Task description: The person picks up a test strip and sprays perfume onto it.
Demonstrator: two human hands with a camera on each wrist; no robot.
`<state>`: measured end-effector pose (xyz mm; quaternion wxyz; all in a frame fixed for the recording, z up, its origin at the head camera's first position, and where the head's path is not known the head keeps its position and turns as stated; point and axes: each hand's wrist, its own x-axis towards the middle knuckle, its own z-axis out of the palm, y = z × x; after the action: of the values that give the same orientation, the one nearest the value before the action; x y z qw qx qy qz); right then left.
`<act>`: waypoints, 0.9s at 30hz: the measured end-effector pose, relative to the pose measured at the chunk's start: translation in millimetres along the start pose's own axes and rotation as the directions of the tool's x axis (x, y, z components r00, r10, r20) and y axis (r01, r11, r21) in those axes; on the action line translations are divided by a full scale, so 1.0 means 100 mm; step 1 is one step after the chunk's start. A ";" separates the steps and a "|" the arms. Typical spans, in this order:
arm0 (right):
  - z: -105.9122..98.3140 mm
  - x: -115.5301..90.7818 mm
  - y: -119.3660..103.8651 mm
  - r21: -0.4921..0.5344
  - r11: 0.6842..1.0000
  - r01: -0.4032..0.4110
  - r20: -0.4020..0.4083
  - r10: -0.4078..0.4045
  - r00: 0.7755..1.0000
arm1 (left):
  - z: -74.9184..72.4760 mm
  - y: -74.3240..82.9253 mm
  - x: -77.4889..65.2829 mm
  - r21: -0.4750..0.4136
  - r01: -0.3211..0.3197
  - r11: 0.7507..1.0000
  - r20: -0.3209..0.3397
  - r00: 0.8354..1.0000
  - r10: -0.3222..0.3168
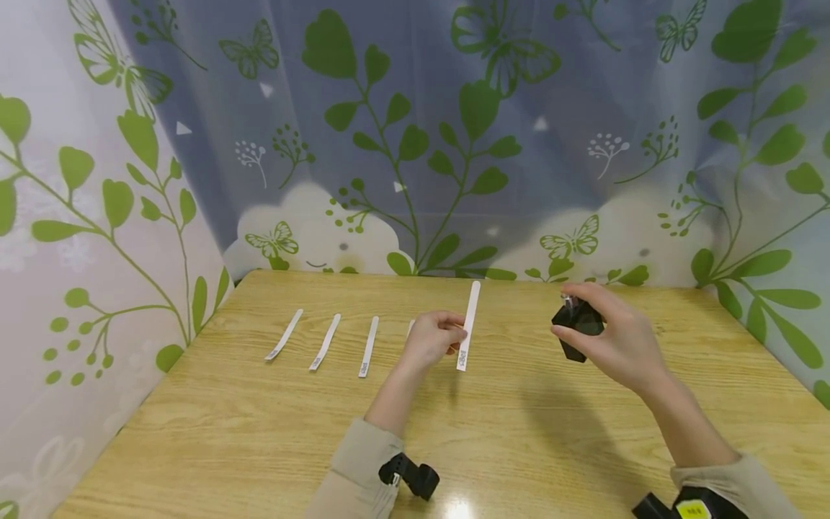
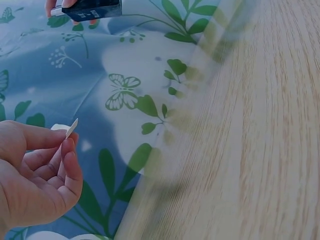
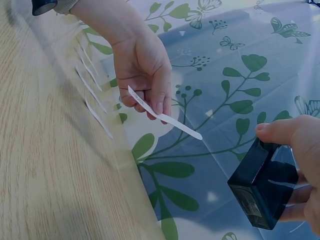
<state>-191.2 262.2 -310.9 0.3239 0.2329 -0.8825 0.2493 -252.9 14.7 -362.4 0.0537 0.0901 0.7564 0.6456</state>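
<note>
In the head view my left hand (image 1: 429, 340) pinches a white paper test strip (image 1: 472, 310) between thumb and fingers. The strip is held up off the table, small dark print at its near end. To the right, my right hand (image 1: 625, 342) grips a black faceted perfume bottle (image 1: 573, 330), its spray top by the index finger. From the right wrist view, the dark glass bottle (image 3: 265, 180) is tilted, with fingers around its side and the thumb near its top. The held strip (image 3: 179, 127) points toward the bottle with a gap between them.
Several similar strips, such as this white strip (image 1: 369, 346), lie in a row on the wooden table (image 1: 214, 425) to the left. One strip (image 1: 411, 327) is mostly hidden behind my left hand. A leaf-patterned curtain (image 1: 421, 180) hangs along the table's back edge.
</note>
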 end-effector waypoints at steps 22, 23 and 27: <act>-0.10 -0.07 0.02 0.029 0.996 -0.081 0.026 0.080 0.996 | 0.00 0.00 0.00 0.019 -0.017 1.000 -0.016 1.000 0.017; -0.11 -0.07 0.02 0.037 0.996 -0.085 0.032 0.084 0.996 | 0.00 -0.01 0.01 0.015 -0.016 1.000 -0.020 1.000 0.016; -0.14 -0.09 0.01 0.044 0.995 -0.094 0.045 0.092 0.995 | -0.01 -0.04 0.02 -0.003 -0.013 1.000 -0.035 0.999 0.013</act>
<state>-178.8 273.8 -308.0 0.2876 0.2040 -0.8931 0.2794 -255.4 13.3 -365.8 0.0364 0.0834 0.7557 0.6486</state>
